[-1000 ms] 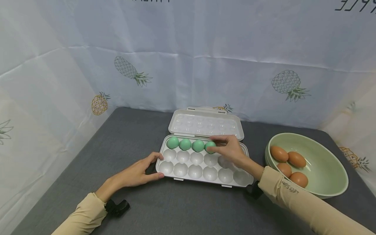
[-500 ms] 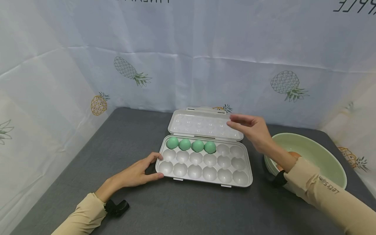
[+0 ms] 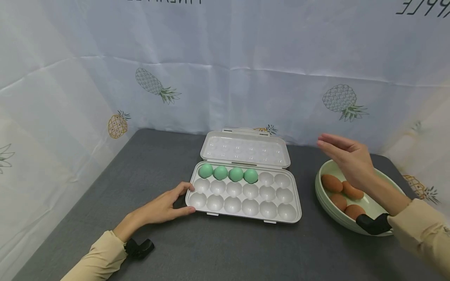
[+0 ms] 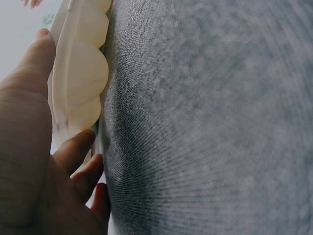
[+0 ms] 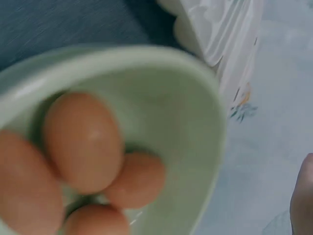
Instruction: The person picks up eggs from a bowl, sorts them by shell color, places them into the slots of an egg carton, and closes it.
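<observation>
My left hand (image 3: 162, 207) holds the left end of an open white egg box (image 3: 242, 212), thumb at the front corner and fingers at the short side. In the left wrist view its thumb and fingertips lie against the box's side (image 4: 80, 73). Several green eggs (image 3: 236, 174) sit side by side in the box's back row, from the left end. My right hand (image 3: 355, 162) is over a pale green bowl (image 3: 323, 199), fingers fairly straight and close together, with nothing in them. Inside the bowl lie several brown eggs (image 3: 331, 183), seen closely in the right wrist view (image 5: 83, 142).
The box's lid (image 3: 245, 148) is folded back toward the pineapple-print cloth (image 3: 228, 97) behind. Grey cloth (image 3: 242, 249) covers the table. The bowl stands right of the box, with a gap of tabletop between them. Each wrist wears a black camera mount (image 3: 140, 249).
My right hand has let go of the rightmost green egg, leaving it in its cup, and moved right from the box to above the bowl. My left hand has stayed at the box.
</observation>
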Demonstrator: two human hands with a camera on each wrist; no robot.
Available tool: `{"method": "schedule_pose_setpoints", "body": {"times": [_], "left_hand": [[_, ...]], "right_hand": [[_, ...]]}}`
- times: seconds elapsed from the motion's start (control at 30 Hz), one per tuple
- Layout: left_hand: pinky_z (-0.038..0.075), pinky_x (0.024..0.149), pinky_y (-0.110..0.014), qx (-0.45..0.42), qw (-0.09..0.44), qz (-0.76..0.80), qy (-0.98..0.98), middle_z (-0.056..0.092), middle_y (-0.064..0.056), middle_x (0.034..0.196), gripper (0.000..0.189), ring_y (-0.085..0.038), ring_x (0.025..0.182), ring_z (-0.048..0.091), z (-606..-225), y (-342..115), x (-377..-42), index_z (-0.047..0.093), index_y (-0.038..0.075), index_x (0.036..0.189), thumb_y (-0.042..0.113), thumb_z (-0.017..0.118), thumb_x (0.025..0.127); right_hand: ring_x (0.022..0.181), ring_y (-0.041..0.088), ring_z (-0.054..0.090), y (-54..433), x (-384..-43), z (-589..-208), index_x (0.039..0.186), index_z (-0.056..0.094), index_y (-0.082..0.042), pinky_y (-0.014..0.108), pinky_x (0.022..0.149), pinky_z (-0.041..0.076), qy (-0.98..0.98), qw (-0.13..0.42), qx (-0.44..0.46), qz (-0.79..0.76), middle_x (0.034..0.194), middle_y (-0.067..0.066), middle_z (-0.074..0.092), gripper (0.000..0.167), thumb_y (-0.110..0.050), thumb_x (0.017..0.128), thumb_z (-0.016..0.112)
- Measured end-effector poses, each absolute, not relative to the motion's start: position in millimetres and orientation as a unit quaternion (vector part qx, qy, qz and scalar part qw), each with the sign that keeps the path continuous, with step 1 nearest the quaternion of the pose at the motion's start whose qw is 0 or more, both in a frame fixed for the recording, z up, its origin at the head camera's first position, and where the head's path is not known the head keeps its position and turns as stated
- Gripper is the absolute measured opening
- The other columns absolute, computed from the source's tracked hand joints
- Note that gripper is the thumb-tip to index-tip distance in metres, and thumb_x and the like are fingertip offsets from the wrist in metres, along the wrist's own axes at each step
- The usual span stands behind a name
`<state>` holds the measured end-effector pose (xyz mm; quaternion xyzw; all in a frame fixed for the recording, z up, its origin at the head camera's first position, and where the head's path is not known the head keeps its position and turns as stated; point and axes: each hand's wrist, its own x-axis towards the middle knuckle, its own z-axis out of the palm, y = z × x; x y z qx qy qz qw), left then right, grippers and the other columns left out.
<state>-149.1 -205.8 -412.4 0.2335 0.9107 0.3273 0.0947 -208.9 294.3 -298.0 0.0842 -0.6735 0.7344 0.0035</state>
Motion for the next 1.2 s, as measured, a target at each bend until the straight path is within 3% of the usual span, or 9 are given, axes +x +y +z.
{"method": "schedule_pose_setpoints", "body": {"times": [0.17,0.33,0.53,0.8,1.0,1.2], "left_hand": [[0.044,0.109,-0.055,0.233,0.096,0.329,0.910,0.058,-0.009,0.145,0.053,-0.027,0.139,0.054,-412.1,-206.0,-148.7,0.042,0.028,0.135,0.053,0.067,0.096],[0.044,0.109,-0.055,0.233,0.095,0.329,0.910,0.058,-0.010,0.145,0.053,-0.026,0.138,0.055,-412.2,-205.7,-148.0,0.042,0.027,0.135,0.052,0.067,0.096],[0.044,0.108,-0.056,0.239,0.093,0.332,0.908,0.058,-0.012,0.145,0.052,-0.029,0.138,0.055,-413.3,-205.9,-148.5,0.042,0.025,0.136,0.050,0.067,0.097],[0.044,0.109,-0.057,0.239,0.097,0.334,0.906,0.057,-0.013,0.147,0.052,-0.031,0.140,0.053,-413.7,-205.8,-149.2,0.042,0.026,0.136,0.050,0.067,0.097],[0.043,0.110,-0.058,0.235,0.100,0.335,0.907,0.055,-0.015,0.148,0.053,-0.033,0.141,0.052,-413.4,-205.6,-149.5,0.041,0.026,0.136,0.050,0.067,0.097],[0.043,0.109,-0.060,0.242,0.101,0.336,0.905,0.054,-0.018,0.149,0.052,-0.036,0.141,0.052,-413.7,-206.4,-150.5,0.042,0.023,0.136,0.049,0.066,0.098]], "right_hand": [[0.107,0.001,0.072,322.0,-204.2,-307.8,0.122,0.074,-0.019,0.016,0.093,0.055,-0.622,-0.023,0.076,0.779,0.116,-0.010,0.076,0.036,0.005,0.099,0.059],[0.105,0.000,0.072,346.4,-201.0,-323.0,0.119,0.075,-0.018,0.018,0.089,0.056,-0.609,-0.049,0.031,0.791,0.115,-0.014,0.075,0.035,0.006,0.099,0.059],[0.095,-0.012,0.067,365.7,-196.5,-344.9,0.114,0.075,-0.032,0.014,0.079,0.056,-0.704,-0.085,-0.049,0.703,0.104,-0.025,0.074,0.028,-0.010,0.098,0.070],[0.089,-0.014,0.066,367.9,-194.9,-366.9,0.106,0.075,-0.041,0.012,0.074,0.054,-0.770,-0.079,-0.028,0.632,0.099,-0.032,0.072,0.031,-0.012,0.099,0.068],[0.089,-0.020,0.060,360.8,-196.6,-368.0,0.122,0.069,-0.044,0.008,0.076,0.051,-0.845,-0.065,-0.021,0.530,0.098,-0.042,0.065,0.033,-0.023,0.097,0.073],[0.089,-0.025,0.053,359.7,-196.9,-372.0,0.139,0.063,-0.025,0.008,0.076,0.048,-0.888,-0.061,-0.008,0.455,0.097,-0.046,0.059,0.042,-0.029,0.098,0.071]]}}
